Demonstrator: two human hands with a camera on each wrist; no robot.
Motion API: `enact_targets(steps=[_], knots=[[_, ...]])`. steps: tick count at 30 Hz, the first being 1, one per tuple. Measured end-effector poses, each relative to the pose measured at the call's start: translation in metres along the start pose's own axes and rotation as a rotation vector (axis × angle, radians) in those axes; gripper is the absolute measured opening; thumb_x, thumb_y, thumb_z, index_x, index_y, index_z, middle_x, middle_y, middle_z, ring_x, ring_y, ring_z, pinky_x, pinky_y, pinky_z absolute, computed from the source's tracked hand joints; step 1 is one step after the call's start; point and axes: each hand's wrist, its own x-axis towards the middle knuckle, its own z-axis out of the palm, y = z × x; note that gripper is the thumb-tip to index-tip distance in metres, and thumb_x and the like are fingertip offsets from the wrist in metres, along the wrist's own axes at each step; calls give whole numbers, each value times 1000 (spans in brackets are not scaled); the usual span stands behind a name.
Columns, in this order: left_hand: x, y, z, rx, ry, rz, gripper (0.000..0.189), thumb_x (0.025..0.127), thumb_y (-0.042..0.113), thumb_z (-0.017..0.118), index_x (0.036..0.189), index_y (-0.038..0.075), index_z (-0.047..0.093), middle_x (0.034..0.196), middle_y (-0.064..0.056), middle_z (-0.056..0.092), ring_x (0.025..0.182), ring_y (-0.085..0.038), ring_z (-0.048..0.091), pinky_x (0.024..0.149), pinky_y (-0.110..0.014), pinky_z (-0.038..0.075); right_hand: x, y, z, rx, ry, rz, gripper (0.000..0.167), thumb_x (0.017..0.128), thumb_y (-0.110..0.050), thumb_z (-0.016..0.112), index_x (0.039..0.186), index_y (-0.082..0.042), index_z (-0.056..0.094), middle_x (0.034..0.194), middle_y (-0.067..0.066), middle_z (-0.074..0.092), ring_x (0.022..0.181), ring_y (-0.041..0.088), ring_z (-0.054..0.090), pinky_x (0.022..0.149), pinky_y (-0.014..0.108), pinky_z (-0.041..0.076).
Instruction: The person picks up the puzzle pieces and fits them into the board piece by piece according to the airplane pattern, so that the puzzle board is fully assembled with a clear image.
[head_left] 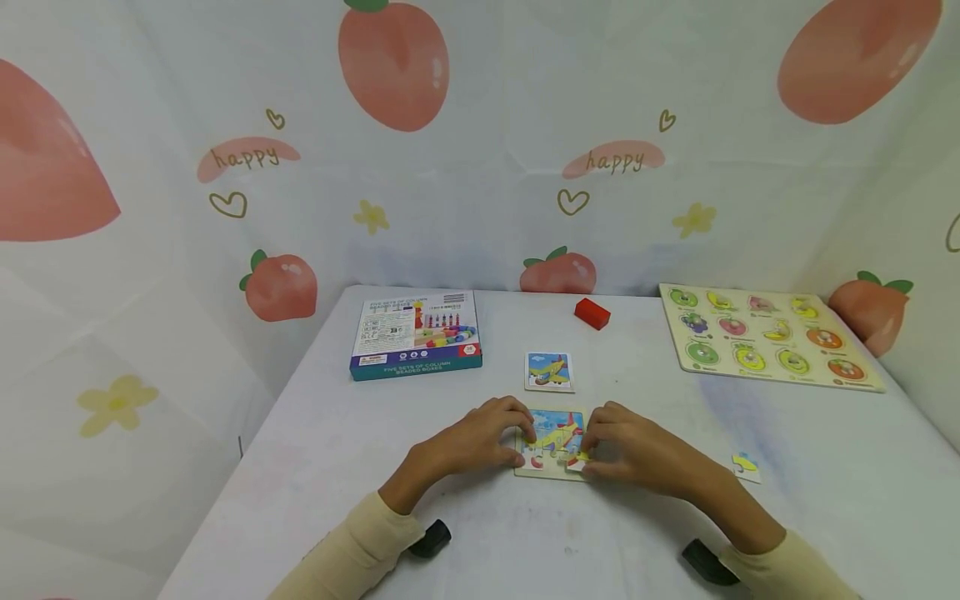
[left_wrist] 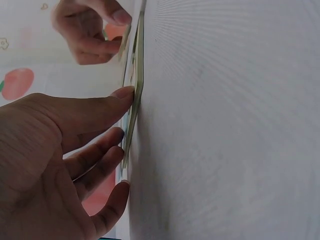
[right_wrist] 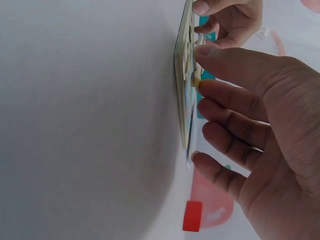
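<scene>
A shallow jigsaw puzzle board (head_left: 543,475) with a yellow airplane picture on blue lies between the hands, several pieces set in it. My left hand (head_left: 487,435) rests at its left side, thumb and fingertips touching the edge, fingers loosely bent. With thumb and index finger, my right hand (head_left: 637,443) pinches a puzzle piece (head_left: 576,463) over the board's lower right part. That puzzle piece (right_wrist: 196,80) looks tilted in the right wrist view, its far side hidden by the fingertips. Behind the board lies a small airplane picture card (head_left: 549,372).
A loose puzzle piece (head_left: 746,468) lies right of the right forearm. Farther back are a beaded-column toy box (head_left: 416,333), a red block (head_left: 592,313) and a fruit puzzle board (head_left: 772,337). Dark wrist straps (head_left: 431,539) show at both sleeves. A printed cloth hangs behind.
</scene>
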Motion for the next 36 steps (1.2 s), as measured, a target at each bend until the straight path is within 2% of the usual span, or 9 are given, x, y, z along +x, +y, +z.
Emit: enact_targets(steps=[6, 14, 20, 28, 36], knots=[[0, -1, 0, -3, 3, 8, 24, 94, 27, 82, 118, 23, 77, 145, 3, 57, 144, -20, 45, 121, -53, 36, 7, -3, 4, -4, 9, -32, 15, 90, -32, 86, 100, -26, 77, 102, -15, 61, 103, 7, 54, 92, 32, 56], [1, -2, -1, -12, 0, 11, 24, 94, 27, 83, 118, 22, 78, 143, 4, 58, 144, -20, 46, 120, -52, 38, 18, -9, 8, -17, -24, -10, 18, 89, -32, 87, 102, -22, 80, 106, -11, 65, 105, 11, 56, 94, 34, 57], [1, -1, -2, -22, -6, 9, 22, 94, 25, 83, 115, 23, 78, 143, 3, 58, 143, -21, 46, 120, -53, 37, 23, -11, 11, -6, -37, -8, 16, 89, -31, 87, 100, -22, 79, 101, -14, 63, 102, 8, 55, 92, 33, 57], [0, -2, 0, 19, -9, 31, 4, 96, 24, 81, 100, 26, 81, 144, 3, 58, 140, -19, 46, 119, -56, 37, 25, -11, 13, 4, -48, 2, 17, 89, -32, 87, 100, -22, 79, 100, -15, 62, 102, 7, 55, 92, 33, 56], [-1, -1, -1, 7, -8, 26, 9, 96, 25, 81, 104, 26, 79, 145, 3, 56, 143, -21, 45, 120, -57, 35, 25, -11, 13, 14, -46, 10, 17, 89, -33, 87, 100, -23, 79, 100, -15, 61, 103, 8, 54, 92, 33, 56]])
